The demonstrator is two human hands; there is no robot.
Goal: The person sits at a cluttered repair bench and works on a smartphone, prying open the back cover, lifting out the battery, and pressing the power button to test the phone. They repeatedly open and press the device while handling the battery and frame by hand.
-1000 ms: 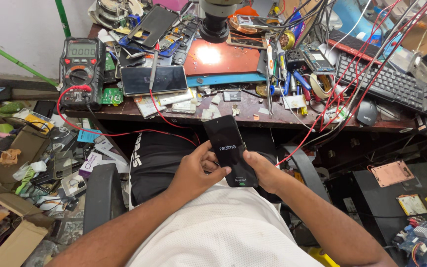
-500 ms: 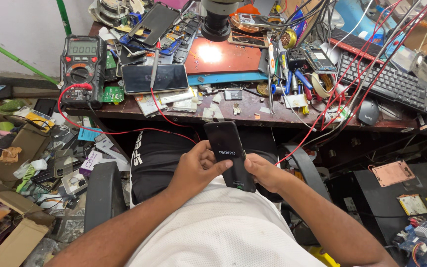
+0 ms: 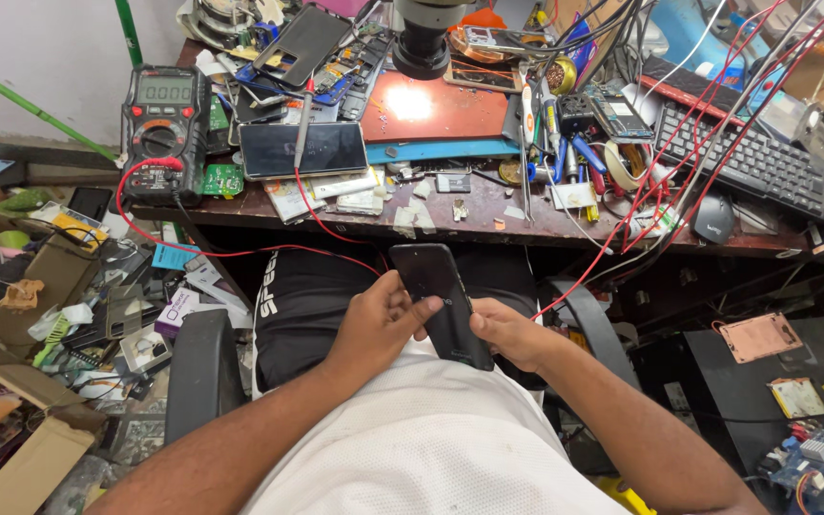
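A: Holding what, exactly?
B: A black smartphone (image 3: 442, 303), over the lap, just below the workbench (image 3: 545, 227) edge. The left hand (image 3: 379, 324) is closed round its left side, thumb across the dark screen; the right hand (image 3: 512, 334) is clasped on its lower right edge.
A: Any containers?
B: An open cardboard box (image 3: 45, 277) on the floor at left, with paper scraps and cables in it. On the bench, a multimeter (image 3: 164, 124) with red leads, another phone (image 3: 302, 148) and a keyboard (image 3: 765, 172)

Glossy black glass-smooth phone (image 3: 442, 303), matt white mesh cloth shirt (image 3: 431, 448), worn scuffed wooden bench (image 3: 526, 221).
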